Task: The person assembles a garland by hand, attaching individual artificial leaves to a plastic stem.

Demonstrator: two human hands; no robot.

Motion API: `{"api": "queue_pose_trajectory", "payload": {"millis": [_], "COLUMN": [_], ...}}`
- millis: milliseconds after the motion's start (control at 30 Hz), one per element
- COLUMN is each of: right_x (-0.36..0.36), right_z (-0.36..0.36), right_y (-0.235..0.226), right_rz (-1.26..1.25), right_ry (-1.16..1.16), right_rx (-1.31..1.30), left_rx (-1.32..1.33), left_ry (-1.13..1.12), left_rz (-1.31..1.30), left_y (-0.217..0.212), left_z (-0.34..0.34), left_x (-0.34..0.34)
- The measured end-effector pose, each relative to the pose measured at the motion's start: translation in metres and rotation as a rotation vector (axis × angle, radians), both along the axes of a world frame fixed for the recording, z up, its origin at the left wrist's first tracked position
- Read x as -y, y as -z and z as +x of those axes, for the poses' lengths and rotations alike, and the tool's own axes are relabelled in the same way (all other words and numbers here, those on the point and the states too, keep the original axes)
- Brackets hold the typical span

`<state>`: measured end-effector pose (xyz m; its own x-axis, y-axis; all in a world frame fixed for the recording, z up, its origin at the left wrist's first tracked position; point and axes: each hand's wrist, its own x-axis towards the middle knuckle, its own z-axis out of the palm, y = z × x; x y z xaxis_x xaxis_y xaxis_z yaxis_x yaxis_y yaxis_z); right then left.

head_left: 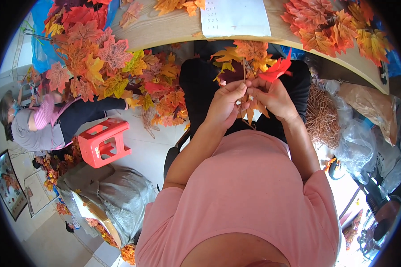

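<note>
The wooden table (165,29) curves across the top of my view, with heaps of orange and red fake maple leaves (93,58) spilling off its left end, another leaf pile (338,26) at its right end, and a white sheet of paper (235,18) lying flat between them. Below the table's right side, clear plastic bags (365,133) are slumped together; one brownish bag (374,104) is open at the top, though I cannot tell what is in it, and a tangle of thin brown wire stems (321,116) sits against them. On the floor to my left lies a grey sack (116,191) with leaves showing near its lower edge, and beside it stands a red plastic stool (104,141). Further left, another person (35,120) sits among more leaves. In front of my chest I hold a leaf sprig (249,60) upright over my dark lap, its yellow, orange and red leaves fanned above my knuckles. My left hand (225,104) is curled closed, thumb and forefinger pinching the thin brown stem (244,73). My right hand (274,98) is just beside it, touching it, fingers bent and gripping the same sprig below the bright red leaf (278,69).
</note>
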<state>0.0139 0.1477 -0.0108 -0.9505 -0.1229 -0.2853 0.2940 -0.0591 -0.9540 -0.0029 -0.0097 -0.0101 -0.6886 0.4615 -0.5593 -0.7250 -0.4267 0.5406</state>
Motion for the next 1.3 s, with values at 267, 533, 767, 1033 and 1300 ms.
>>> {"api": "queue_pose_trajectory", "payload": {"millis": [267,533,767,1033,1300], "right_x": [0.006,0.007,0.018,0.061,0.095], "right_z": [0.003,-0.022,-0.079,-0.293,-0.367], "right_y": [-0.002,-0.015,-0.090,-0.167,-0.137], "right_rz": [0.016,0.447,0.877,0.941,0.983], "right_ry": [0.068,0.048,-0.152,0.239,0.372], "right_rx": [0.052,-0.195,-0.592,-0.916,-0.832], "left_rx": [-0.072,-0.073,0.135,0.252,0.183], "left_ry": [0.028,0.133,-0.014,-0.069,-0.041], "left_rz": [-0.045,-0.065,0.387,0.425,0.411], "left_y": [0.001,-0.005,0.014,0.005,0.011], "left_z": [0.001,-0.003,-0.013,-0.009,-0.006], "left_x": [-0.001,0.016,0.035,0.026,0.032]}}
